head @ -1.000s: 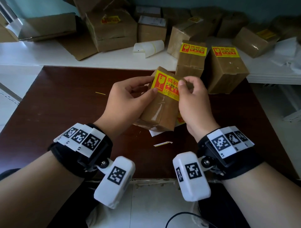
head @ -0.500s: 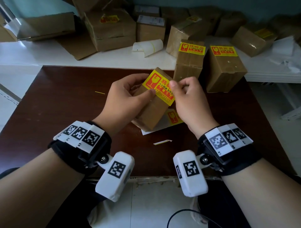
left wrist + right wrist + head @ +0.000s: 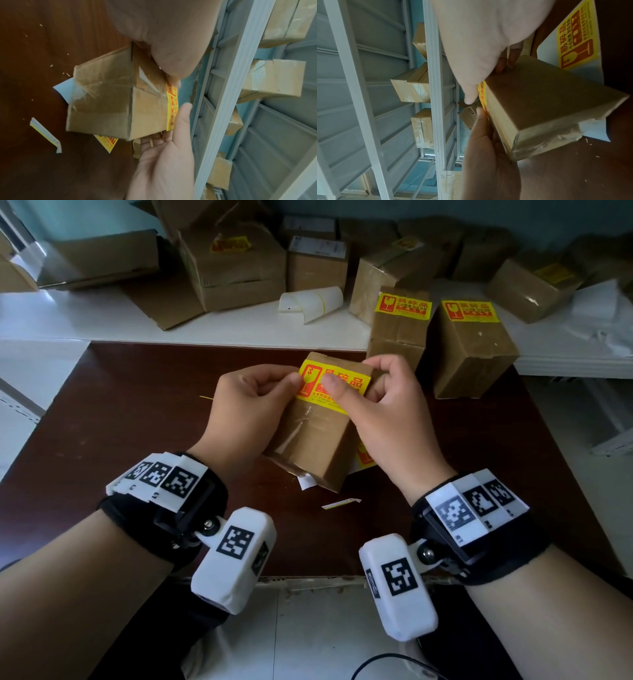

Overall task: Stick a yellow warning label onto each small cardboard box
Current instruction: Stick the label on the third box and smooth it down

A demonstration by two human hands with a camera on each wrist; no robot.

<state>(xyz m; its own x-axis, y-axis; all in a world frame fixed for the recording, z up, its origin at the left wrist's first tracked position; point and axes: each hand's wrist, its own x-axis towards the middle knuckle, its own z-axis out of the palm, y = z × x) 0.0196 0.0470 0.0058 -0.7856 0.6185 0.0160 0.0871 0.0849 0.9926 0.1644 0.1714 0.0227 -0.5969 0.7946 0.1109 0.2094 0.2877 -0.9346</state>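
A dark brown desk point(image 3: 137, 419) stands before a white shelf point(image 3: 102, 316) heaped with cardboard boxes. Just above the desk, both hands clamp one small box point(image 3: 315, 446), tilted. The left hand point(image 3: 246, 412) grips its left side; the right hand point(image 3: 387, 412) presses its thumb on the yellow label point(image 3: 346, 385) at the box's upper end. The label looks laid but perhaps not fully flat. Next it likely needs smoothing down, then setting beside the two labelled boxes point(image 3: 472, 350) behind it.

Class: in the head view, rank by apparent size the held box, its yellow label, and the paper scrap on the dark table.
1. held box
2. yellow label, partly covered by thumbs
3. paper scrap
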